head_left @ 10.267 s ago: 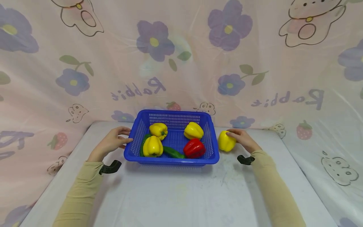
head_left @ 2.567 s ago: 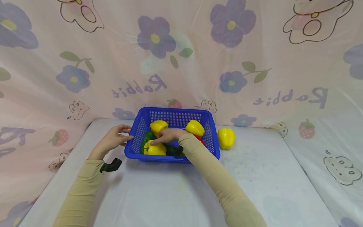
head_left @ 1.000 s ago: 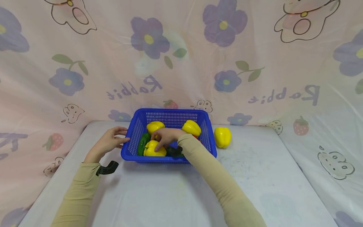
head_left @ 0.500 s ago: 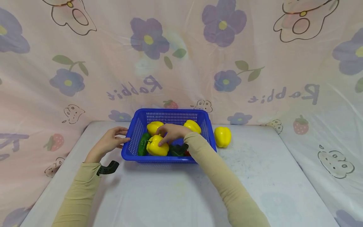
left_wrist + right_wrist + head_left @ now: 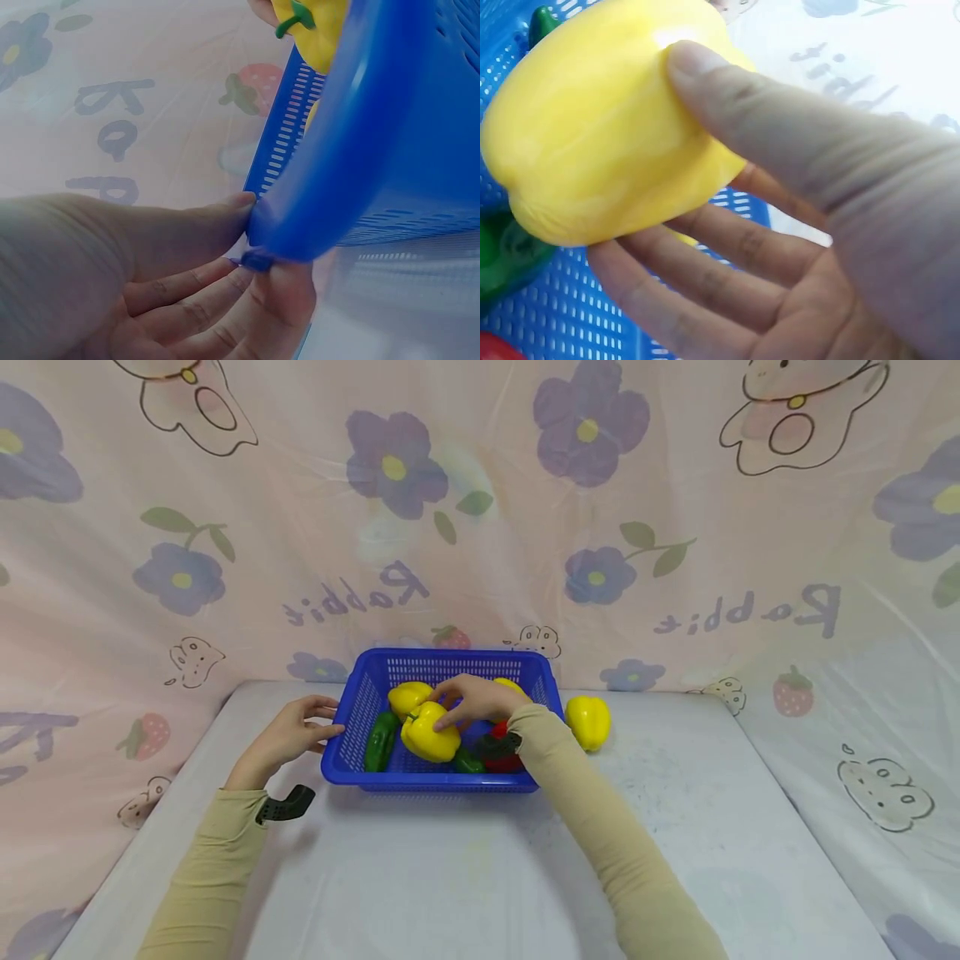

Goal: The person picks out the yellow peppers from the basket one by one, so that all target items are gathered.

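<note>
My right hand point(image 5: 483, 700) grips a yellow bell pepper point(image 5: 429, 733) over the left half of the blue basket point(image 5: 427, 779). In the right wrist view the thumb lies on one side of this pepper point(image 5: 607, 127) and the fingers point(image 5: 727, 240) curl under the other. My left hand point(image 5: 292, 731) pinches the basket's left rim; the left wrist view has its thumb point(image 5: 195, 232) and forefinger on either side of the rim point(image 5: 330, 165). Inside the basket are a dark green vegetable point(image 5: 381, 742), another green one point(image 5: 468, 762) and a red bell pepper point(image 5: 504, 763) partly behind the right wrist.
Two more yellow bell peppers stand in the back of the basket, one at left point(image 5: 408, 697) and one point(image 5: 510, 683) mostly behind my right hand. Another yellow bell pepper point(image 5: 588, 723) stands on the white table point(image 5: 450, 877) right of the basket. A printed cloth point(image 5: 480, 527) hangs close behind.
My right hand let go of the yellow pepper on the table earlier and reached into the basket. It has since raised another yellow pepper and moved it rightward. The left hand stays at the rim.
</note>
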The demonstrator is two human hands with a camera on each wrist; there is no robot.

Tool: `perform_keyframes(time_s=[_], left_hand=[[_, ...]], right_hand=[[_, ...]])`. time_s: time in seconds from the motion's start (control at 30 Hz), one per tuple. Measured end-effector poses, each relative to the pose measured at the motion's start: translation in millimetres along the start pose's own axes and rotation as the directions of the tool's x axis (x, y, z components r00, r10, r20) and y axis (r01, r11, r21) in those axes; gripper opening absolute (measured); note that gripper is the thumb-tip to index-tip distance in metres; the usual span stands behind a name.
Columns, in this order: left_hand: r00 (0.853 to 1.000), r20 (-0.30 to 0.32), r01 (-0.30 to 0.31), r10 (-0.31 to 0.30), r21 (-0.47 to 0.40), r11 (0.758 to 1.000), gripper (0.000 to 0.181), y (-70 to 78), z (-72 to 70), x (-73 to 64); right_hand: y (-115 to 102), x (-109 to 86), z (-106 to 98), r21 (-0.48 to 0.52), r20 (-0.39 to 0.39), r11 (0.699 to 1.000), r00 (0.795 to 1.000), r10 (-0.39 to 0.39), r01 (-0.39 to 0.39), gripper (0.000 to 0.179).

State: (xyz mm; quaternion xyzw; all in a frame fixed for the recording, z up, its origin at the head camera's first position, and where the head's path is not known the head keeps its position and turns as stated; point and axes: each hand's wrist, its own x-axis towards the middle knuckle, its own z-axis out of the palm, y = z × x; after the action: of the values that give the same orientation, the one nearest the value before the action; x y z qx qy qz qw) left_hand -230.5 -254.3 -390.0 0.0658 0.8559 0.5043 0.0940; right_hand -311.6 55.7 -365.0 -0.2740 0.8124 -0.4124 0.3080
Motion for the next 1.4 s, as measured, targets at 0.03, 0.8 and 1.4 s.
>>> perform_keyframes(time_s=[0.03, 0.8, 1.4], left_hand=[[1.0, 0.0, 0.001, -0.001, 0.001, 1.0, 0.056, 0.0, 0.2, -0.1], [1.0, -0.005, -0.014, 0.014, -0.016, 1.0, 0.054, -7.3, 3.7, -4.2], [1.0, -0.021, -0.015, 0.015, 0.013, 1.0, 0.054, -2.6, 1.4, -0.8]], right_hand=[[0.0, -2.1, -1.4, 0.012, -0.003, 1.0, 1.0, 0.0, 0.0, 0.048], [17.5, -74.2, -32.6, 0.064, -0.272, 0.998, 0.962, 0.0, 0.018, 0.052], [42.1, -133.3, -66.4, 0.178, -0.428, 0.983, 0.903, 0.045, 0.035, 0.056]])
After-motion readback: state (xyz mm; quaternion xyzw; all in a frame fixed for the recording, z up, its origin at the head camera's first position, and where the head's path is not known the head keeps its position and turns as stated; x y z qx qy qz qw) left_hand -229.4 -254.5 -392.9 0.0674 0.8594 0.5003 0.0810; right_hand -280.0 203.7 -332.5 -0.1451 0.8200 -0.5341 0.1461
